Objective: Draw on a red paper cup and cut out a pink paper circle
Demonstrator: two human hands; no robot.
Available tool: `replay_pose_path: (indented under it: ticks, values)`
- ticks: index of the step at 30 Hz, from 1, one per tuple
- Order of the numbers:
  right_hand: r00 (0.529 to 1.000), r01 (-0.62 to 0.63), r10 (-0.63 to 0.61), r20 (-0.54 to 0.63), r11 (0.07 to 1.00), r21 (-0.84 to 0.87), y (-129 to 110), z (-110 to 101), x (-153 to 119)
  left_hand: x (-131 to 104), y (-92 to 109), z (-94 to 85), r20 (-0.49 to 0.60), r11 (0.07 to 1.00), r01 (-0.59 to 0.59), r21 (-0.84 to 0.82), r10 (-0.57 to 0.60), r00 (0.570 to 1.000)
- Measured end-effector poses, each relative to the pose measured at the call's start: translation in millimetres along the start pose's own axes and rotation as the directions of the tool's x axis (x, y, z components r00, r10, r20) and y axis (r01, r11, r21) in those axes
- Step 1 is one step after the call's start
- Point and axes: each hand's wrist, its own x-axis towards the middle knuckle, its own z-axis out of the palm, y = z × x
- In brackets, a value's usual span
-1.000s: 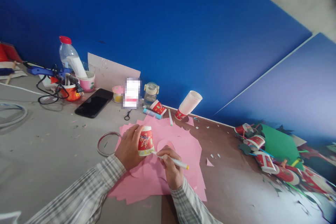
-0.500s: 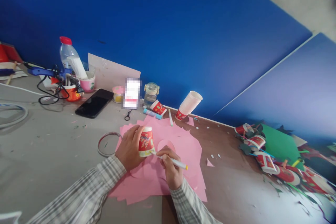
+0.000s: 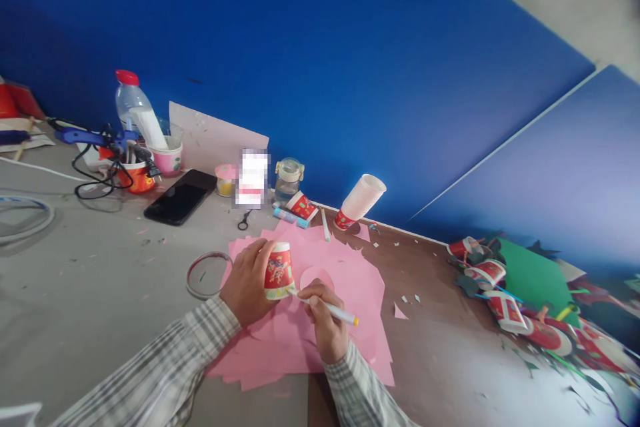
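My left hand (image 3: 247,280) is wrapped round the left side of a red paper cup (image 3: 280,268) that stands upside down, its lower rim band coloured yellow in places. In my right hand (image 3: 326,320) is a white marker (image 3: 343,314) with a yellow end, pinched like a pen. The marker's tip touches the right part of the cup's pale rim band. Beneath both hands lie ragged sheets of pink paper (image 3: 350,273). A pink paper disc (image 3: 317,276) rests on them just beyond my right hand. Left of my left hand is a roll of tape (image 3: 189,277).
Behind the paper stand a stack of paper cups (image 3: 363,196), a glass jar (image 3: 289,180), a tipped red cup (image 3: 302,205) and a glue stick (image 3: 291,217). A phone (image 3: 181,198) and a corded glue gun (image 3: 95,140) are at left. Several cup crafts (image 3: 505,310) crowd the right. A blue partition (image 3: 320,67) rises behind.
Almost nothing differs. Both hands keep their grip, and the marker's tip stays on the cup's rim band. The whole view has shifted very slightly.
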Motion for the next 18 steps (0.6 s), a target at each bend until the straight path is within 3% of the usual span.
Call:
replay_pose_path:
  ticks: [8, 18]
  values:
    - [1.000, -0.020, 0.021, -0.019, 0.999, 0.048, -1.2, 0.2, -0.8, -1.6, -0.6, 1.4, -0.006, 0.999, -0.022, 0.024, 0.022, 1.000]
    - [0.993, 0.113, -0.110, 0.034, 0.988, -0.109, -6.4, 3.1, -0.7, -1.1, 0.9, 1.9, -0.004, 0.999, -0.036, 0.038, 0.036, 0.999]
